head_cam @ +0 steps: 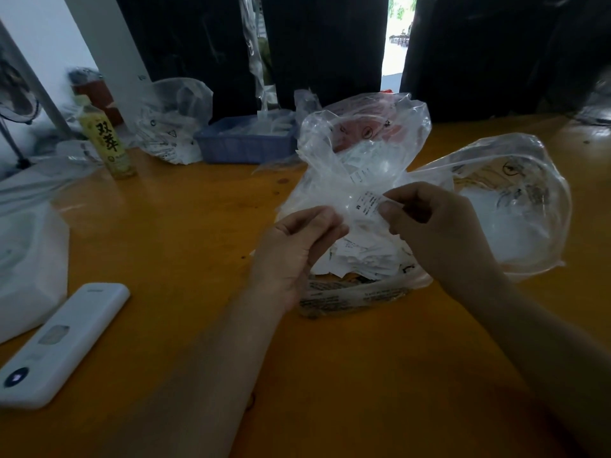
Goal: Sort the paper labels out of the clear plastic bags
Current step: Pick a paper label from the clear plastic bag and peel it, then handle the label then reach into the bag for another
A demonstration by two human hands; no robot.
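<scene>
Both hands meet just above centre over the yellow-orange wooden table [185, 233]: left hand [294, 252], fingers curled, pinches a small clear plastic bag [347, 213]; right hand [433, 226] pinches the white printed paper label [368, 203] marked "M" at that bag's 2 o'clock edge. Directly beneath them lies a heap of loose white paper labels [363, 259] on crumpled clear bags, with a large puffed clear plastic bag [515, 200] at 3 o'clock. Blue plastic basket [238, 143] at 11 o'clock, yellow-labelled drink bottle [105, 140] at 10 o'clock, white remote control [62, 345] at 8 o'clock.
</scene>
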